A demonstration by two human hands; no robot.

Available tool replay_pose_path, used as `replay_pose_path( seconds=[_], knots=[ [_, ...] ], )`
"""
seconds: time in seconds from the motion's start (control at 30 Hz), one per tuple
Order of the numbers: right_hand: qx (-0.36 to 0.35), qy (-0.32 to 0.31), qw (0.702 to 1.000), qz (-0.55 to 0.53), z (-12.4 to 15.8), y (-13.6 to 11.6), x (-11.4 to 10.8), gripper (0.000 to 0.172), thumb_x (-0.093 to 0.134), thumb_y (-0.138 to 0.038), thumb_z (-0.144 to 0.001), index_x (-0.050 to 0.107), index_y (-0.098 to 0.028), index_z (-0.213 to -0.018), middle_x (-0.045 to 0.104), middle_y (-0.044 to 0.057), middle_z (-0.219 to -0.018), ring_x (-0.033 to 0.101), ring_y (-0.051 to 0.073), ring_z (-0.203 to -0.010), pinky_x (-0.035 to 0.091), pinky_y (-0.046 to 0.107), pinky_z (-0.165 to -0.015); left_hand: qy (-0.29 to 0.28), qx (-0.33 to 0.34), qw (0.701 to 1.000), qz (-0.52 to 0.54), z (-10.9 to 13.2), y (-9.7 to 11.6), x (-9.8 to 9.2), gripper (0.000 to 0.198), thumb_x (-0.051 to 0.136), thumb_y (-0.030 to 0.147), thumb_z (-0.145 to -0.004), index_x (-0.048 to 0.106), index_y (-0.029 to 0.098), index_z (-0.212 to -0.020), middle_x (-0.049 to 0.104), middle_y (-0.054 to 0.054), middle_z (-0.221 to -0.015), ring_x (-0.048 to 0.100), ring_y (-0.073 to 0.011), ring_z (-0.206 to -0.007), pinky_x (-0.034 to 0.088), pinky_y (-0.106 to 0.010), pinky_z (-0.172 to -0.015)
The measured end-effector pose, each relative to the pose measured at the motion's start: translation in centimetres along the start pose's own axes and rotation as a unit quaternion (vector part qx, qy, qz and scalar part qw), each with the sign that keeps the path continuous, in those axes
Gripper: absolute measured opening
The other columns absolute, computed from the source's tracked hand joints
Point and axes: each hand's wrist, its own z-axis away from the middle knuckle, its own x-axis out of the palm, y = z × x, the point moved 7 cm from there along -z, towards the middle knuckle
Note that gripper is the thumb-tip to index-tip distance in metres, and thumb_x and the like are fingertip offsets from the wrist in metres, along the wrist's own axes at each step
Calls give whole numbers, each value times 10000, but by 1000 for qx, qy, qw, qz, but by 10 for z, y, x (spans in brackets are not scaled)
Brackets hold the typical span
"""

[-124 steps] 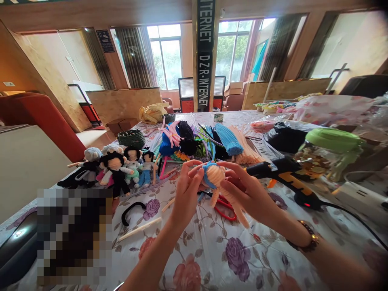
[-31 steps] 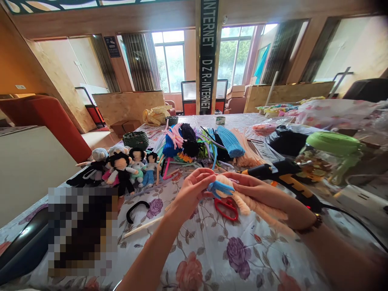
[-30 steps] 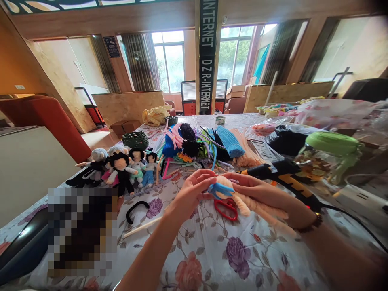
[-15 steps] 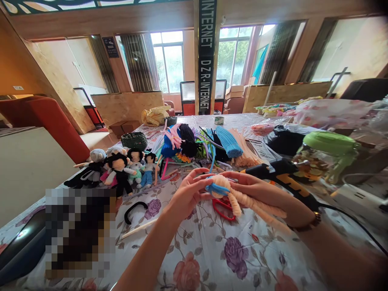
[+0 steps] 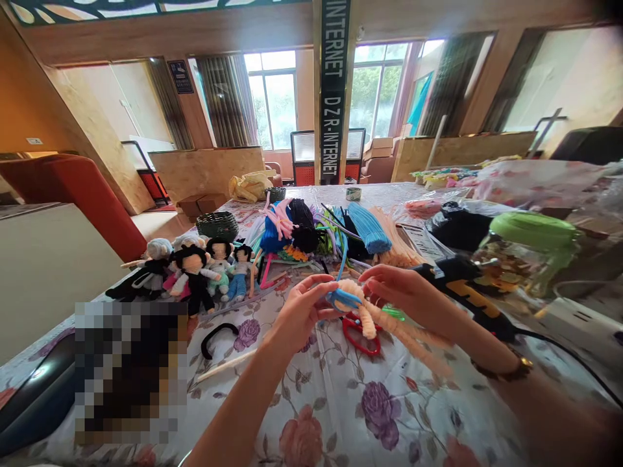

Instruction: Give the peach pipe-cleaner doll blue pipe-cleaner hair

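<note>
My left hand (image 5: 302,313) pinches the head end of a peach pipe-cleaner doll (image 5: 384,322) that has a blue pipe cleaner (image 5: 342,298) wrapped over its head. My right hand (image 5: 407,297) grips the doll's body from the right, fingers curled around it, and the doll's long legs trail down to the right over the tablecloth. Both hands hover just above red-handled scissors (image 5: 359,334) lying on the floral tablecloth (image 5: 350,402).
Several finished dolls (image 5: 195,269) lie at the left. A heap of coloured pipe cleaners (image 5: 316,233) and a woven basket (image 5: 217,225) sit behind. A black-and-orange glue gun (image 5: 467,292) with its cord, and a green-lidded jar (image 5: 525,250), stand at the right. A black curved piece (image 5: 214,334) lies near a blurred patch.
The doll has gone from upright between my hands to lying sideways, head to the left. My right hand has shifted a little up and right along the body in the last second.
</note>
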Motion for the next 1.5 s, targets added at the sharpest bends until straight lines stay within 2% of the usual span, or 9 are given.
replay_pose_path(
  seconds=[0.1, 0.2, 0.27, 0.4, 0.67, 0.87, 1.03, 1.2, 1.5],
  knots=[
    [-78, 52, 989, 118, 5, -19, -2, 224, 534, -395, -888, 628, -192, -875, 661, 31, -843, 610, 140, -749, 483, 234, -660, 10, -6, 1000, -3, 0, -1, -1, 270, 745, 207, -650, 591, 126, -858, 670, -27, -704, 626, -120, -550, 585, -289, -584],
    [-193, 69, 957, 207, 13, -40, 4, 121, 567, -301, -885, 621, -195, -861, 654, 27, -857, 604, 119, -729, 474, 216, -666, 14, -14, 1000, -9, 0, -3, -1, 232, 717, 182, -671, 592, 119, -855, 674, -37, -709, 619, -118, -542, 584, -294, -576],
    [-249, 79, 936, 235, 18, -48, 8, 75, 592, -266, -873, 605, -192, -874, 646, 28, -871, 605, 110, -738, 475, 205, -684, 17, -19, 1000, -15, 0, -4, -1, 202, 697, 173, -688, 593, 115, -852, 676, -41, -709, 618, -115, -539, 583, -289, -574],
    [-297, 76, 918, 251, 19, -49, 12, 38, 597, -226, -869, 588, -192, -883, 629, 38, -910, 613, 105, -793, 486, 193, -719, 22, -23, 999, -21, 0, -5, -2, 174, 683, 175, -706, 598, 114, -845, 680, -43, -710, 622, -114, -541, 584, -288, -594],
    [-322, 48, 905, 272, 21, -50, 15, 70, 525, -214, -911, 572, -202, -961, 634, 57, -960, 633, 121, -847, 511, 224, -758, 26, -21, 999, -17, -2, -7, -5, 190, 698, 190, -689, 600, 117, -834, 669, -33, -682, 605, -107, -516, 582, -289, -584],
    [-313, 78, 909, 264, 20, -47, 13, 31, 538, -209, -905, 558, -205, -928, 634, 41, -919, 630, 114, -809, 515, 209, -722, 22, -18, 1000, -13, -1, -5, -5, 193, 697, 191, -688, 603, 118, -840, 666, -27, -692, 606, -104, -527, 581, -277, -577],
    [-316, 74, 909, 260, 20, -46, 14, 61, 516, -170, -911, 555, -205, -941, 633, 46, -960, 630, 110, -844, 516, 202, -760, 27, -22, 999, -14, -3, -6, -6, 201, 711, 206, -675, 597, 126, -821, 660, -22, -668, 606, -108, -512, 580, -281, -560],
    [-339, 58, 903, 256, 22, -44, 17, 92, 476, -169, -930, 534, -208, -989, 613, 54, -975, 628, 116, -876, 538, 216, -775, 33, -22, 999, -7, 0, -7, -7, 242, 740, 205, -638, 592, 129, -813, 670, -27, -689, 618, -113, -527, 571, -261, -538],
    [-356, 74, 889, 279, 22, -46, 20, 113, 459, -169, -931, 535, -210, -1004, 618, 48, -940, 634, 144, -886, 588, 264, -780, 25, -13, 1000, -13, 0, -5, -8, 299, 764, 255, -625, 595, 127, -836, 670, -30, -712, 616, -115, -552, 575, -291, -593]
  ],
)
